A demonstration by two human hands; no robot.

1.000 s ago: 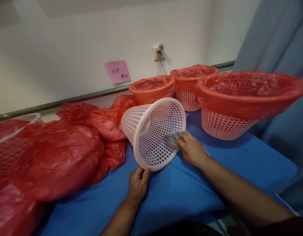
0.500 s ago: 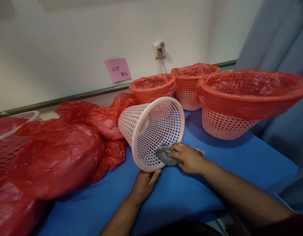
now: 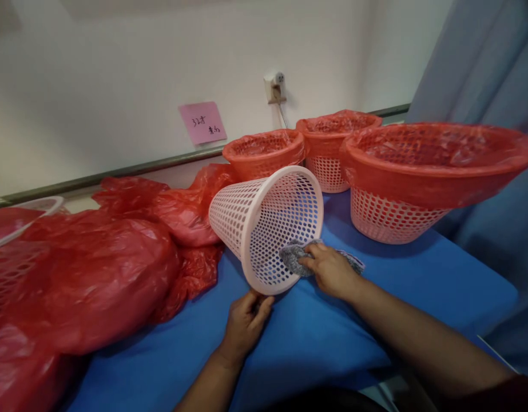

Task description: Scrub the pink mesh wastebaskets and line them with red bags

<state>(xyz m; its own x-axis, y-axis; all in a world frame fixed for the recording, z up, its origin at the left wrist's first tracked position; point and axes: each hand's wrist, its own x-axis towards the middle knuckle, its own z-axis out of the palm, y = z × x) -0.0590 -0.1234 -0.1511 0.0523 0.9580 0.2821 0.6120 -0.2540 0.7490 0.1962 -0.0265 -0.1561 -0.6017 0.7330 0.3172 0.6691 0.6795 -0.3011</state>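
Observation:
A pale pink perforated wastebasket [image 3: 234,213] lies tilted on its side, its mouth turned toward me and to the right. Under the lower edge of its rim is my left hand [image 3: 245,320], gripping it from below with the thumb toward me; the fingertips are partly hidden by the rim. My right hand [image 3: 332,270] is closed on a grey speckled cloth [image 3: 294,258], pressing it against the inside of the basket near the lower right of the rim. One end of the cloth sticks out to the right beyond the hand.
Three baskets with red liners stand behind: a small one [image 3: 264,150], another [image 3: 328,171] and a large one [image 3: 396,220]. Red plastic bags [image 3: 113,274] fill the left, beside another pink basket [image 3: 15,269]. A blue cloth [image 3: 452,286] covers the table; a curtain [image 3: 482,80] hangs right.
The basket has turned slightly and its lower rim has shifted right. My right hand has moved the cloth a little up and right; my left hand has edged left.

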